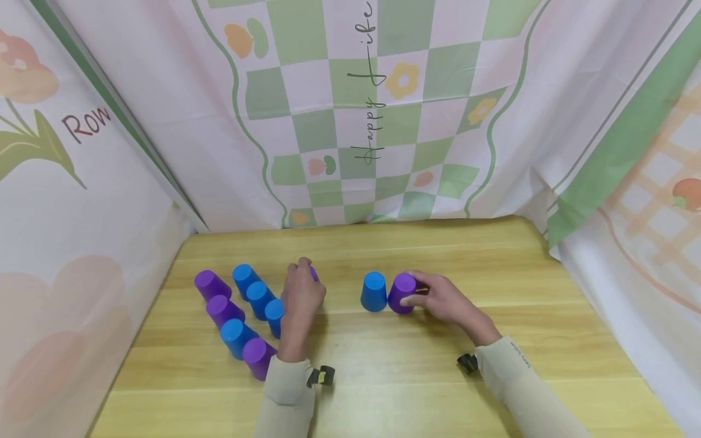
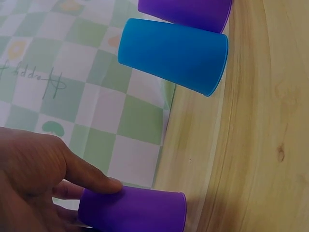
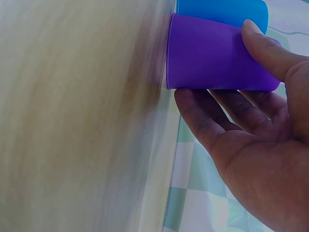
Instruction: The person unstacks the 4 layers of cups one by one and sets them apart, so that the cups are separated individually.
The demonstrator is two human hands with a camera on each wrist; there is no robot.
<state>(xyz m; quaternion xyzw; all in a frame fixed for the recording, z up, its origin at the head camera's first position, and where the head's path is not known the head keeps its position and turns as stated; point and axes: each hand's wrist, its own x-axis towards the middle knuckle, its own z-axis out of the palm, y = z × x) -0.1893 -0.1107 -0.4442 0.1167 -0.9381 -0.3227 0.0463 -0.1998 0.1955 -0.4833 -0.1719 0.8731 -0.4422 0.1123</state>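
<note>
My left hand (image 1: 301, 293) grips an upside-down purple cup (image 2: 140, 209), its thumb along the near side and its fingers curled behind. In the head view, only a sliver of that cup shows beyond the fingers. Farther right, my right hand (image 1: 445, 299) holds another upside-down purple cup (image 1: 401, 294) between thumb and fingers, its rim at the table. An inverted blue cup (image 1: 374, 293) stands close beside it on the left. In the right wrist view, the thumb lies across the purple cup (image 3: 212, 55) and the fingers line its lower side.
Left of my left hand, two slanting rows of inverted cups stand on the wooden table (image 1: 372, 377). The outer row mixes purple cups (image 1: 223, 311) and a blue cup (image 1: 237, 338); the inner shows blue cups (image 1: 260, 299). A checked curtain (image 1: 358, 131) hangs behind the far edge.
</note>
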